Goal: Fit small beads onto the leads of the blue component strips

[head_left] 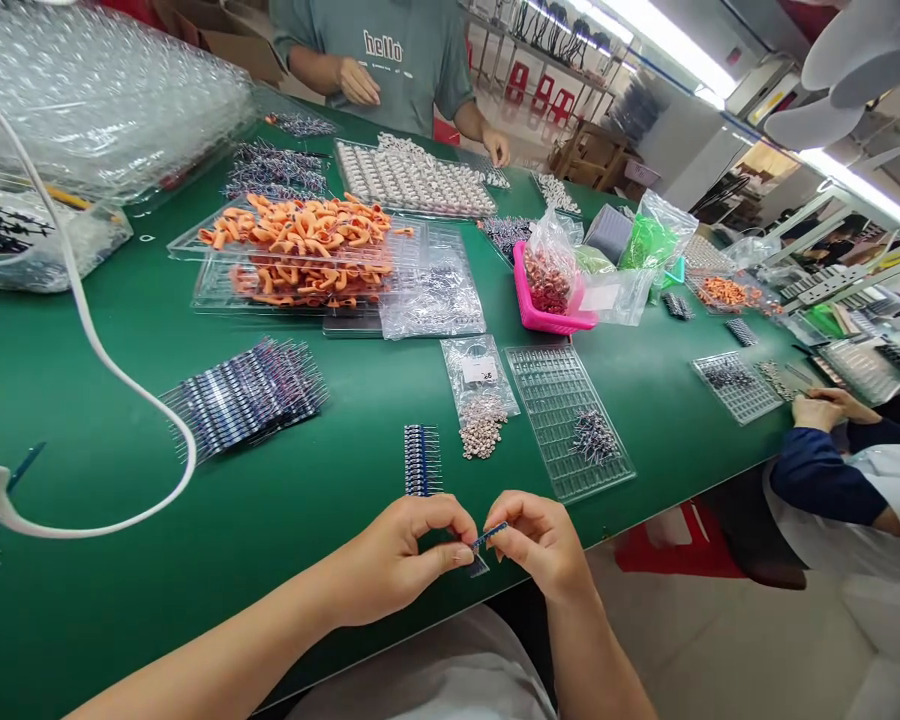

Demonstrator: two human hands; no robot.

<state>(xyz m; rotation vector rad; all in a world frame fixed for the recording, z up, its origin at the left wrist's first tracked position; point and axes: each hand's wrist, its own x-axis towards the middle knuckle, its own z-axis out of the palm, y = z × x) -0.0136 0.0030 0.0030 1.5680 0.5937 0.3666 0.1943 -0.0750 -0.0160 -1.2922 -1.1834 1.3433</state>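
A small blue strip is pinched between my two hands near the table's front edge. My left hand has thumb and forefinger closed at its left end. My right hand is closed on its right end. A row of blue strips with metal pins lies just beyond my left hand. Behind my hands is a clear bag with small beige round pieces at its lower end. To its right, a clear slotted tray holds a small heap of thin pinned parts.
A larger stack of pinned strips lies left. Behind are trays of orange parts, white parts and a pink basket. A white cable loops across the left. People sit opposite and at right.
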